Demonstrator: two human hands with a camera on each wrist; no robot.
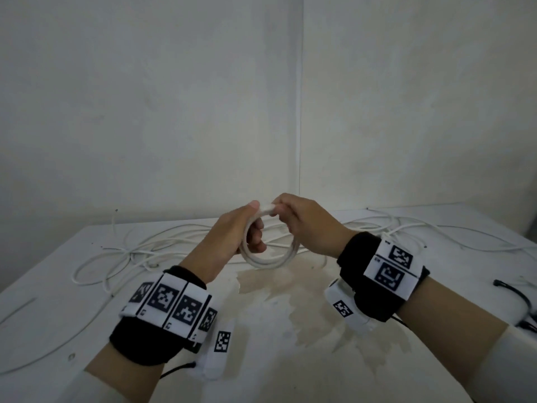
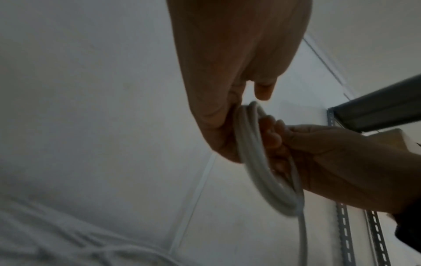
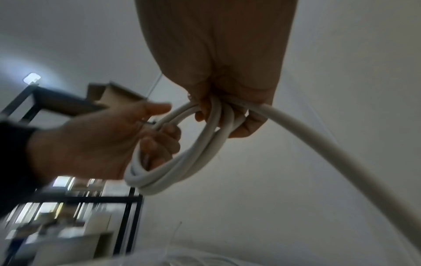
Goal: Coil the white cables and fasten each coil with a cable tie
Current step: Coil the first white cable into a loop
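One coil half-made between your hands, no tie on it yet.

Several turns of the white coil hang mid-frame: your left hand curls its fingers through the ring with the thumb clamped on top, and your right hand pinches the top of the turns, with the free cable tail running off to the lower right of the right-wrist view. Still to do, as I judge it: wind in the tail, tie this coil, then tackle the loose white cables sprawled across the table behind. No cable tie is in sight; a black cable lies at the right edge.
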